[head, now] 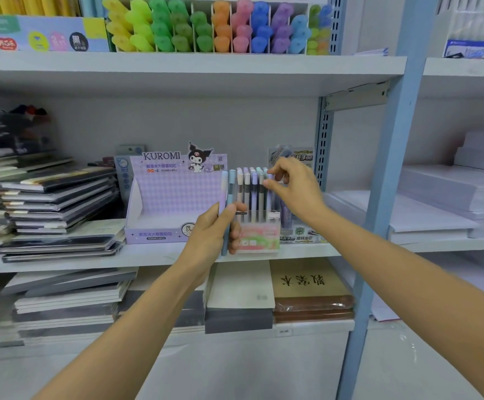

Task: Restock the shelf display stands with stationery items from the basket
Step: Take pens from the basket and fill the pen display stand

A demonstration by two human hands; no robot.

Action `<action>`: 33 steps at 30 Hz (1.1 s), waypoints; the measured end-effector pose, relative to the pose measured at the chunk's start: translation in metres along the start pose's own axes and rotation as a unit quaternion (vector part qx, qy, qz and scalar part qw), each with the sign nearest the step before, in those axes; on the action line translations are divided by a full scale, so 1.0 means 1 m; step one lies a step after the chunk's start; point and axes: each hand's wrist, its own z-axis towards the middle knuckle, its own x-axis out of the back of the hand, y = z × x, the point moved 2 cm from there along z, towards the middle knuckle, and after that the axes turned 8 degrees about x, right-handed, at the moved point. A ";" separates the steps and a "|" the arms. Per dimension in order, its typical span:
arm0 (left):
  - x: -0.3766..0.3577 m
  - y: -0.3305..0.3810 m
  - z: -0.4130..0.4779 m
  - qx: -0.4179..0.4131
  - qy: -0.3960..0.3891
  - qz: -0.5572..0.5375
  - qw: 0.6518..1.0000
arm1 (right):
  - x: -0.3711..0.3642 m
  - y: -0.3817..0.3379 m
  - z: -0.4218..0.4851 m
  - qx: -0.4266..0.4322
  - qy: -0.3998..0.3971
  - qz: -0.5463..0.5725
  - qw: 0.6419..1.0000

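left hand [213,229] grips two pens [231,189]; right hand [295,187] pinches a capped pen [269,197] in the stand [259,239] beside the "kuromi" box [160,197].

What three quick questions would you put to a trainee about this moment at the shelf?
1. True or false: the left hand holds nothing.
2. The right hand pinches the top of a pen that stands in: A the notebook stack; B the clear pen stand; C the highlighter rack.
3. Fill in: seen from the head camera, the Kuromi box stands to the ___ of the clear pen stand.

Key: 1 false, it grips two pens; 2 B; 3 left.
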 end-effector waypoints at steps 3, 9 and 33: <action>-0.001 0.001 -0.003 -0.003 -0.004 0.002 1.000 | 0.001 0.002 -0.002 -0.023 -0.023 -0.025 0.999; -0.005 0.006 -0.008 -0.006 -0.023 0.009 1.000 | 0.020 -0.030 -0.004 -0.052 -0.006 0.210 0.976; 0.028 0.009 -0.019 0.034 0.097 0.002 0.995 | -0.003 -0.045 -0.002 -0.057 -0.020 0.191 0.980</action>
